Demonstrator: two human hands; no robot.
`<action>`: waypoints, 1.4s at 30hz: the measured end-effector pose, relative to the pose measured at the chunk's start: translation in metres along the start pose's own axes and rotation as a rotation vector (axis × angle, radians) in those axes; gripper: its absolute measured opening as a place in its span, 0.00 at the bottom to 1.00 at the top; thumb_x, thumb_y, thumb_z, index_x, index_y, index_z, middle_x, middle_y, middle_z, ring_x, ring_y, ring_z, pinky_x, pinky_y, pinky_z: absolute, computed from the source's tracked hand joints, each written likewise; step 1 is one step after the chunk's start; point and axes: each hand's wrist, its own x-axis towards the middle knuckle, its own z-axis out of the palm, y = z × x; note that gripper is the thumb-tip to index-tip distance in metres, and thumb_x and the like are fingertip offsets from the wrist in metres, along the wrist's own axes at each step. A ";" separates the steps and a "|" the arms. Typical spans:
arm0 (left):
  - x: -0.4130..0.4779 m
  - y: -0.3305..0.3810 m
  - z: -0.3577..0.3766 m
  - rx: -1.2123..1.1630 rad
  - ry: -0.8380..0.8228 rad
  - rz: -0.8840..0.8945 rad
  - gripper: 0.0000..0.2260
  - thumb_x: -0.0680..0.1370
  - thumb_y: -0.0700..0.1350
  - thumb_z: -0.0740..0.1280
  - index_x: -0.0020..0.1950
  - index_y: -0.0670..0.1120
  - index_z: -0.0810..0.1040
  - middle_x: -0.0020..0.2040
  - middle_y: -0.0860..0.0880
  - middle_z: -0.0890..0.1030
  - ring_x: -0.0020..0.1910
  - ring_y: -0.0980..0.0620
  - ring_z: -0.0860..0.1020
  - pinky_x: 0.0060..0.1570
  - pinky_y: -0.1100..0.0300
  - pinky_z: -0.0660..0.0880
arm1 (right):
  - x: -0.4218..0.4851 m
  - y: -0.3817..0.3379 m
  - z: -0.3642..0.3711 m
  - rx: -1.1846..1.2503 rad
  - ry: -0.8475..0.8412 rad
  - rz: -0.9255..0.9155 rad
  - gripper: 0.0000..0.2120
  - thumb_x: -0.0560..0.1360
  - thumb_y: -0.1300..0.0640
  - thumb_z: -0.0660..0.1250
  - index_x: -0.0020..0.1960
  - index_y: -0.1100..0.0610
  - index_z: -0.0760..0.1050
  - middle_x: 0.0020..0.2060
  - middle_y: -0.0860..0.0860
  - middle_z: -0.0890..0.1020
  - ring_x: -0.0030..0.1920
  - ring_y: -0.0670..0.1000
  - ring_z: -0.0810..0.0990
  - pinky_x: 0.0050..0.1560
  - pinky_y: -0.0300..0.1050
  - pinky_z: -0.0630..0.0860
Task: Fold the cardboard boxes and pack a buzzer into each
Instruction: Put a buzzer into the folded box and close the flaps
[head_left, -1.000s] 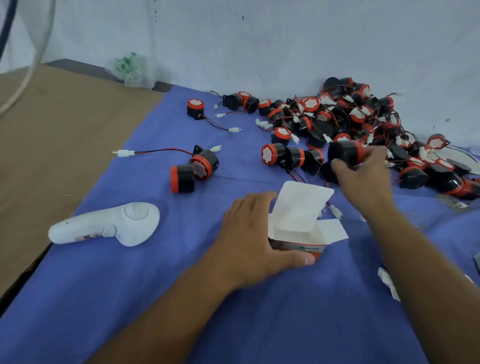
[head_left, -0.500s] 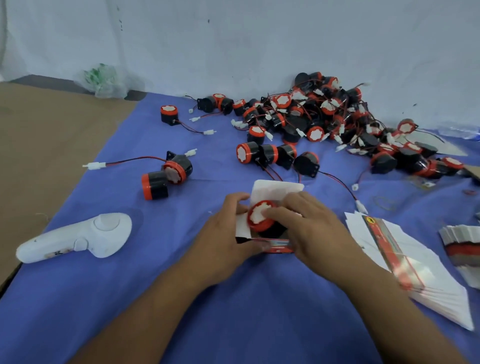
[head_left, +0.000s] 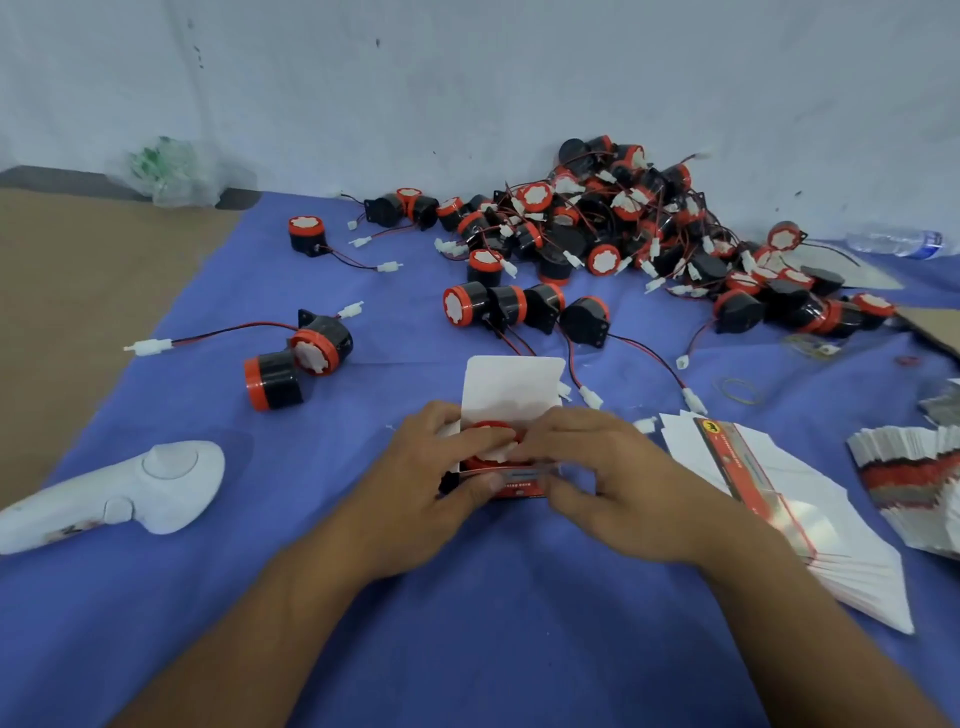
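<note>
Since a second ago my right hand (head_left: 613, 483) has come back from the heap with a buzzer (head_left: 492, 427), and over the last half second that buzzer has sunk lower into the mouth of the cardboard box (head_left: 511, 387), so only its red rim and a bit of white face show between my fingers. My left hand (head_left: 426, 488) grips the box's left side, fingers curled round it and the thumb across the front. My right hand closes on the right side, thumb against the printed red front, forefinger lying over the buzzer's top. The box stands on the blue cloth (head_left: 467, 649) right before me, its white lid flap upright behind the buzzer. The heap of buzzers (head_left: 623, 228) lies far back against the wall, with a short row of four (head_left: 519, 306) nearer the box and two loose ones (head_left: 301, 358) to the left. A fanned stack of flat boxes (head_left: 769, 499) lies just beside my right wrist, a second stack (head_left: 914, 478) beyond it at the frame edge. A white controller (head_left: 130, 488) rests on the cloth well to the left.
</note>
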 end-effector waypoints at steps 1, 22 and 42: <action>0.001 -0.001 0.000 0.016 -0.017 -0.014 0.18 0.79 0.52 0.67 0.68 0.64 0.72 0.60 0.55 0.72 0.62 0.55 0.69 0.65 0.63 0.65 | -0.004 0.005 -0.004 0.006 0.051 0.039 0.14 0.75 0.70 0.67 0.57 0.57 0.81 0.51 0.49 0.81 0.54 0.47 0.79 0.57 0.41 0.73; 0.003 0.003 0.000 0.054 0.006 -0.032 0.15 0.77 0.53 0.69 0.64 0.56 0.78 0.57 0.56 0.72 0.57 0.55 0.73 0.59 0.60 0.72 | 0.006 -0.015 0.004 0.256 0.453 0.302 0.07 0.78 0.66 0.69 0.50 0.58 0.84 0.37 0.52 0.86 0.38 0.44 0.83 0.43 0.30 0.75; 0.003 0.005 0.002 0.048 0.022 -0.018 0.15 0.76 0.50 0.70 0.63 0.54 0.79 0.57 0.54 0.72 0.56 0.53 0.73 0.59 0.61 0.70 | 0.028 -0.022 -0.001 -0.574 -0.159 0.218 0.16 0.76 0.68 0.61 0.58 0.54 0.77 0.55 0.49 0.75 0.57 0.51 0.70 0.48 0.41 0.68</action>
